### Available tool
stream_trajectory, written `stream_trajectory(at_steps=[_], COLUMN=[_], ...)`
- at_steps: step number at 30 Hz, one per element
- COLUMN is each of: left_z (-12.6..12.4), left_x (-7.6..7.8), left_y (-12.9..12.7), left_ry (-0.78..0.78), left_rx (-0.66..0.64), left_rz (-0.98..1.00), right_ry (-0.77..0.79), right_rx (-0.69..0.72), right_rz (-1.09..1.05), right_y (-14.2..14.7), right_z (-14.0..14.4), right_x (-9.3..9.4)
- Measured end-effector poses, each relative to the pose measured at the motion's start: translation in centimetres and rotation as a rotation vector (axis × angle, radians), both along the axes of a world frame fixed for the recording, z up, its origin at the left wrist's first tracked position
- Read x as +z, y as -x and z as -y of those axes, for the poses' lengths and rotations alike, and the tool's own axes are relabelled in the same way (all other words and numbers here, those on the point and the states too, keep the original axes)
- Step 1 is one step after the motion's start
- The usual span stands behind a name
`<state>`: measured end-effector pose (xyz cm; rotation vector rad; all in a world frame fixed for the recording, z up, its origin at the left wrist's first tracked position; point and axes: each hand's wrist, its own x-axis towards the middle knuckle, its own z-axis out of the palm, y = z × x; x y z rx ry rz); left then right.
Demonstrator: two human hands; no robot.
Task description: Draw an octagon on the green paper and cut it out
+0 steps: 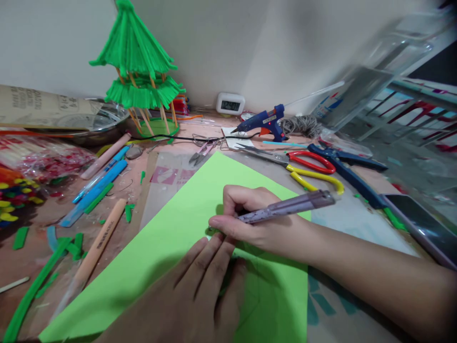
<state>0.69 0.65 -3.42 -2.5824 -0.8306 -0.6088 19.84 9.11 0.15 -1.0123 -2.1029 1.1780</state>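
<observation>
Green paper lies under both hands, right hand gripping pen.

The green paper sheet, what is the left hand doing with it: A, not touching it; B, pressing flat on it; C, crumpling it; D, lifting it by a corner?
B: the left hand lies palm-down, fingers spread on the green paper sheet, beside the right hand that holds a pen.

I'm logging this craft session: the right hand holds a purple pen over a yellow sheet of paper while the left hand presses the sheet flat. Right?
Not quite: the sheet of paper is light green, not yellow. The head view shows the right hand holding the purple pen over it while the left hand presses it flat.
</observation>
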Motion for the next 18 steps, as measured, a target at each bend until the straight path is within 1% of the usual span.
stream_trajectory(at_steps=[3, 6, 10, 14, 16, 18], left_z=[-0.06, -0.02, 0.06, 0.13, 0.24, 0.45], left_x=[0.04, -0.14, -0.12, 0.1, 0.12, 0.15], left_y=[-0.02, 0.17, 0.3, 0.11, 0.17, 0.43], left_ry=[-0.044, -0.052, -0.023, 0.012, 0.026, 0.02], left_rx=[-0.021, -0.008, -0.024, 0.006, 0.01, -0.023], left_rz=[-0.03, -0.04, -0.044, -0.007, -0.008, -0.04], right_ry=[0.012, 0.013, 0.021, 0.031, 0.06, 0.062], right_rx=[-0.004, -0.011, -0.013, -0.012, -0.027, -0.097], right_rz=[0.024, 0.047, 0.049, 0.048, 0.014, -0.083], right_y=[0.14, 0.26, 0.26, 0.25, 0.22, 0.12], right_z=[0.1, 0.17, 0.23, 0.3, 0.25, 0.04], right_x=[0.09, 0.12, 0.07, 0.04, 0.02, -0.04])
